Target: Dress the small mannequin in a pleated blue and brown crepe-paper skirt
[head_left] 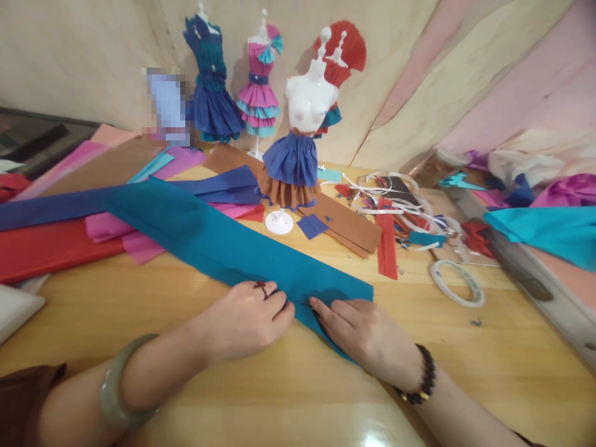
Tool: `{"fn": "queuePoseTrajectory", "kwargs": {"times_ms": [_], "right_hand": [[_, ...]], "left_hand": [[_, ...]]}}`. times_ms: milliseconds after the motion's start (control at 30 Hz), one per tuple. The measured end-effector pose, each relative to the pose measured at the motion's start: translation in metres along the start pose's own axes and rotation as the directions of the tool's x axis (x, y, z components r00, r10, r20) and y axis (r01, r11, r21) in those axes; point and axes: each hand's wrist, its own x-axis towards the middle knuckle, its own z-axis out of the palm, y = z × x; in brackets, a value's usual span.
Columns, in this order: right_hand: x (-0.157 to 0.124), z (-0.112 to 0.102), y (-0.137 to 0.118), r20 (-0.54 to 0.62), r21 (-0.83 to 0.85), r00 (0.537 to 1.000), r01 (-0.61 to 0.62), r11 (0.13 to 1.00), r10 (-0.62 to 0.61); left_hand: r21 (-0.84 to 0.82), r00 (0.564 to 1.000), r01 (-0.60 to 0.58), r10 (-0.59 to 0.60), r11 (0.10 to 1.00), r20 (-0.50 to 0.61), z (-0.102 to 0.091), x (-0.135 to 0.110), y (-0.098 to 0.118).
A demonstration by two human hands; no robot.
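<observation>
A long strip of teal crepe paper (pixel 242 239) lies slantwise across the wooden table, its near edge partly folded over. At that edge my left hand (pixel 251 313) is closed, with curled fingers pinching the paper. Just to the right, my right hand (pixel 356 326) rests over the strip near its end; its fingers press on the fold and its thumb is hidden. A small gap separates the two hands. Beyond the strip stands a white mini dress form (pixel 310 102) with a bare top and a skirt (pixel 291 164) of blue and brown ruffles.
Behind stand dressed forms in blue-green (pixel 212 81) and pink (pixel 258 93), plus a red fan-shaped piece (pixel 349 46). Pink, red (pixel 56 248) and blue sheets lie left. Brown paper (pixel 347 223), tangled white ribbons (pixel 400 205) and a tape roll (pixel 457 283) lie right.
</observation>
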Motion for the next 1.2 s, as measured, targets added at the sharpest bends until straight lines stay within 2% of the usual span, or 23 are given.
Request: {"fn": "queuePoseTrajectory", "kwargs": {"times_ms": [367,867,1200], "right_hand": [[0.0,0.007,-0.002,-0.013,-0.052,1.0,-0.027,0.998,0.026],[0.006,0.008,-0.003,0.005,-0.016,1.0,-0.024,1.0,0.024],[0.006,0.011,-0.003,-0.01,-0.014,0.999,-0.032,0.999,0.032]], "left_hand": [[-0.014,1.0,-0.009,0.009,1.0,0.008,0.0,-0.001,-0.001],[0.019,1.0,-0.02,0.02,1.0,-0.003,0.0,0.0,-0.001],[0.02,0.998,-0.019,0.02,1.0,-0.055,0.002,0.0,-0.001]]}}
